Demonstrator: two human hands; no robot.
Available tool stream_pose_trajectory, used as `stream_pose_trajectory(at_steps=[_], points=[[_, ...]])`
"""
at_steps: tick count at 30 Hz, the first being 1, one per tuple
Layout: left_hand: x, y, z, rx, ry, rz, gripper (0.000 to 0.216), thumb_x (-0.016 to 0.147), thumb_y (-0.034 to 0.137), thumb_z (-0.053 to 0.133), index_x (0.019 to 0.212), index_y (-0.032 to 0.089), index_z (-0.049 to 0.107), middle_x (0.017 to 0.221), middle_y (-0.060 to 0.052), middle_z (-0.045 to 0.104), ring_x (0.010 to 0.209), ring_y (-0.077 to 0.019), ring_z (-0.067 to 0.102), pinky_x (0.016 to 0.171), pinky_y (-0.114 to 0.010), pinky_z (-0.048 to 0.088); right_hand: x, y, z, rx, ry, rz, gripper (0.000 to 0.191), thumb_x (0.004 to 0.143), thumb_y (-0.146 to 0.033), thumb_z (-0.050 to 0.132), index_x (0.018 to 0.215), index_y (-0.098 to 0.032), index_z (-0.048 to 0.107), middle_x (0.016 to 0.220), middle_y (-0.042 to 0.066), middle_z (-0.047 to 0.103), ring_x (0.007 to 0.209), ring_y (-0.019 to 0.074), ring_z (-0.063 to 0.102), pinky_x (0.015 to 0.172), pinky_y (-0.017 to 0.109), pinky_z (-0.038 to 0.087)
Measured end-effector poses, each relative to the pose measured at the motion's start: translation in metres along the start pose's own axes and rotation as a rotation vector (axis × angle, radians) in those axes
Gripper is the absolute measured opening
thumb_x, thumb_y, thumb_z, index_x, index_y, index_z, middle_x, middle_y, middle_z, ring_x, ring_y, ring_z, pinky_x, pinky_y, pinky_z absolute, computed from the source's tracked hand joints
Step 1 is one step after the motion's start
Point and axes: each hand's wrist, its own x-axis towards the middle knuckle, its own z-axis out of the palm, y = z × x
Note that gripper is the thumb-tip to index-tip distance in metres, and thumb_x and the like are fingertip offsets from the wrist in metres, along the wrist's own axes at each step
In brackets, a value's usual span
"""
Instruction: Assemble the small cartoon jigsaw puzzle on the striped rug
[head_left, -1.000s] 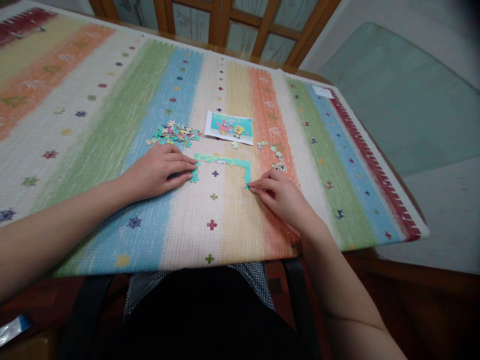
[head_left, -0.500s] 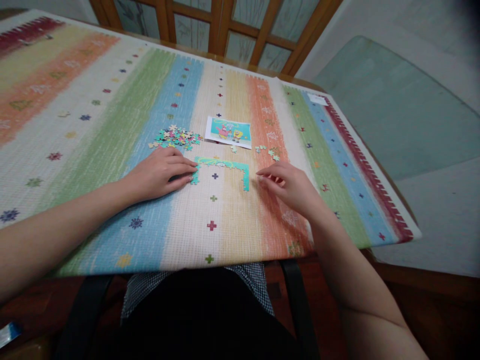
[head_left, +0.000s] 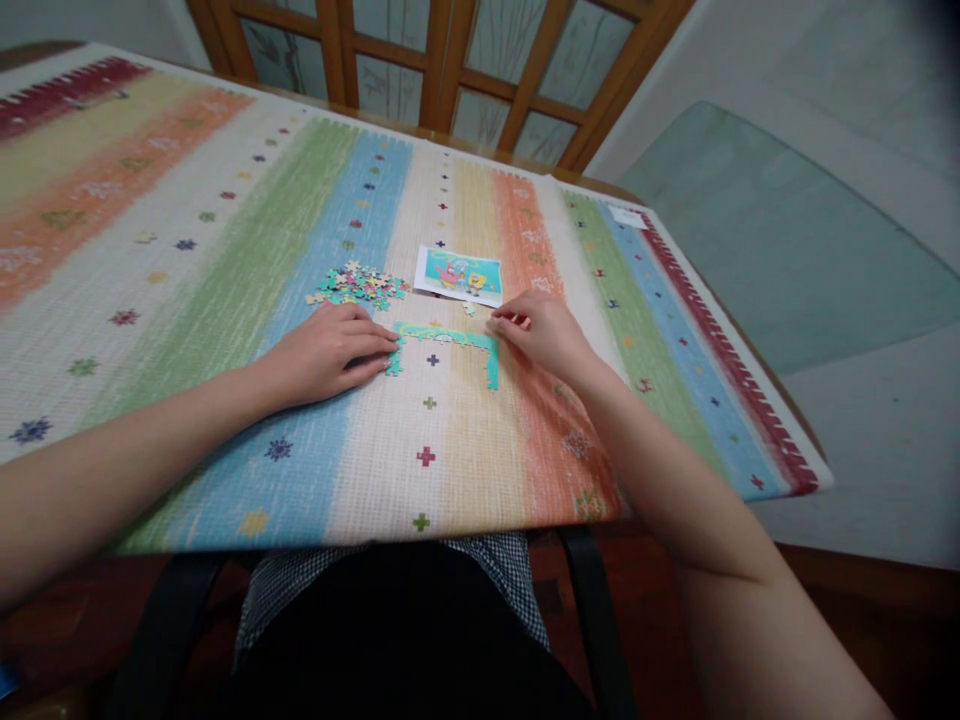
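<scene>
Wide lane in front, slit behind

Bare tablecloth (head_left: 382, 485) stretches between the 2 forearms (head_left: 180, 415), up into the open near side of the joined puzzle strip (head_left: 442, 334). The left hand (head_left: 330, 348) blocks its left end; the right hand (head_left: 541, 332) crowds its far right corner. Beyond, the piece pile (head_left: 358, 284) and picture card (head_left: 461, 276) leave only a slit.

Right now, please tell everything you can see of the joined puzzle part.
The joined puzzle part is mostly turquoise with yellow-green, thin, like cardboard, with bumpy inner edges. It lies flat on the striped cloth: a far strip and two sides, open at the near end. The left hand seems to touch its left side.
</scene>
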Motion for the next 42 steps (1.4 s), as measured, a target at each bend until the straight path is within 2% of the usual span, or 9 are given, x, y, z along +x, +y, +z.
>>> stream_pose_trajectory(at_steps=[9,13,17,20,23,26,29,36,42], points=[[-0.001,0.000,0.001,0.031,-0.016,0.006,0.037,0.109,0.044,0.052,0.126,0.024,0.078,0.128,-0.005,0.080,0.115,-0.0286,0.065,0.101,-0.047,0.048,0.041,-0.028,0.036,-0.150,0.038,0.043,0.015,0.096,-0.029,0.072,0.088,-0.017,0.076,0.094,0.015,0.066,0.088,0.0287,0.060,0.079,0.042,0.050],[-0.002,0.000,0.002,0.016,-0.005,-0.001,0.036,0.109,0.043,0.053,0.128,0.025,0.078,0.129,-0.006,0.079,0.117,-0.0280,0.064,0.102,-0.046,0.046,0.046,-0.028,0.034,-0.025,-0.039,-0.045,0.010,0.094,-0.016,0.067,0.094,-0.015,0.076,0.099,0.013,0.065,0.091,0.0259,0.061,0.086,0.041,0.052],[-0.002,-0.001,0.003,0.019,-0.006,0.009,0.036,0.109,0.043,0.053,0.129,0.025,0.077,0.130,-0.005,0.079,0.117,-0.0274,0.064,0.103,-0.045,0.046,0.049,-0.021,0.027,0.111,-0.143,-0.171,0.022,0.092,-0.008,0.061,0.102,-0.019,0.078,0.109,0.011,0.065,0.097,0.0233,0.064,0.093,0.039,0.053],[-0.002,-0.001,0.003,0.041,-0.011,0.014,0.036,0.110,0.043,0.052,0.129,0.025,0.077,0.131,-0.005,0.079,0.116,-0.0278,0.064,0.103,-0.045,0.046,0.049,-0.017,0.022,0.156,-0.187,-0.184,0.025,0.093,-0.009,0.062,0.107,-0.022,0.078,0.114,0.010,0.065,0.096,0.0222,0.065,0.091,0.039,0.055],[-0.002,-0.001,0.003,0.052,-0.013,0.018,0.037,0.110,0.043,0.051,0.128,0.024,0.077,0.130,-0.005,0.079,0.116,-0.0278,0.064,0.101,-0.045,0.046,0.047,-0.017,0.021,0.168,-0.171,-0.133,0.019,0.093,-0.018,0.072,0.111,-0.021,0.077,0.112,0.010,0.066,0.089,0.0211,0.065,0.086,0.040,0.056],[-0.001,-0.001,0.002,0.049,-0.010,0.014,0.037,0.110,0.043,0.051,0.128,0.025,0.077,0.130,-0.005,0.079,0.116,-0.0279,0.064,0.101,-0.046,0.046,0.046,-0.019,0.022,0.091,-0.124,-0.088,0.012,0.092,-0.028,0.079,0.100,-0.019,0.077,0.100,0.010,0.065,0.087,0.0231,0.062,0.085,0.042,0.054],[-0.001,-0.001,0.002,0.044,-0.010,0.010,0.038,0.110,0.044,0.051,0.128,0.024,0.078,0.129,-0.006,0.079,0.116,-0.0285,0.064,0.101,-0.047,0.046,0.045,-0.022,0.026,0.015,-0.099,-0.108,0.009,0.096,-0.027,0.075,0.090,-0.020,0.076,0.095,0.011,0.064,0.093,0.0265,0.061,0.086,0.042,0.052],[0.000,0.000,0.001,0.049,-0.015,0.018,0.038,0.109,0.043,0.051,0.127,0.022,0.078,0.129,-0.006,0.079,0.114,-0.0291,0.064,0.100,-0.047,0.046,0.044,-0.032,0.027,-0.224,-0.185,-0.243,0.032,0.105,-0.022,0.053,0.082,-0.017,0.076,0.096,0.017,0.065,0.096,0.0304,0.059,0.088,0.045,0.048],[0.000,0.001,0.000,0.019,-0.023,-0.001,0.035,0.108,0.042,0.054,0.127,0.025,0.078,0.128,-0.006,0.080,0.114,-0.0275,0.065,0.100,-0.045,0.046,0.039,-0.042,0.025,-0.419,-0.215,-0.263,0.038,0.106,-0.017,0.043,0.085,-0.018,0.073,0.097,0.018,0.067,0.091,0.0302,0.056,0.083,0.044,0.044]])
